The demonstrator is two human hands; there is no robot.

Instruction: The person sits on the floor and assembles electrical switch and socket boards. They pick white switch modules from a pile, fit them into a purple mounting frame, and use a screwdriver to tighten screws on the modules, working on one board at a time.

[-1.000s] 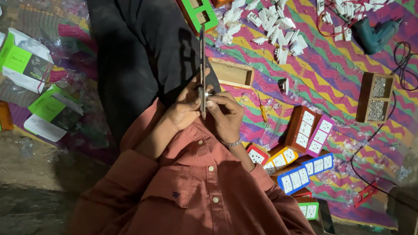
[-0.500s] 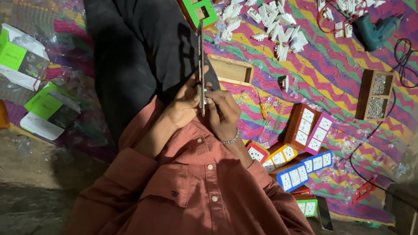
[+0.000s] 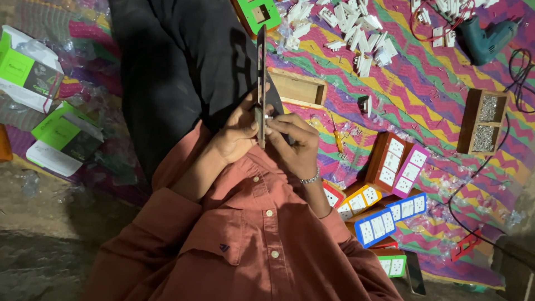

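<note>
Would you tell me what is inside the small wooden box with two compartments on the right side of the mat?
The wooden box holds heaps of small silvery metal pieces, probably screws, in both compartments. What lies beneath the heaps is covered.

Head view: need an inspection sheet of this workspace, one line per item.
Surface: zigzag-patterned mat on the floor.
Job's things: thin panel held edge-on, upright, over the lap.
Clutter: white switch parts, wooden frame, coloured switch boards, screw box, green cartons, teal drill.
Hands: left hand and right hand both grip the panel's lower end.
Cables: black cable at the right edge.
Surroundings: bare floor beside the mat.
</note>
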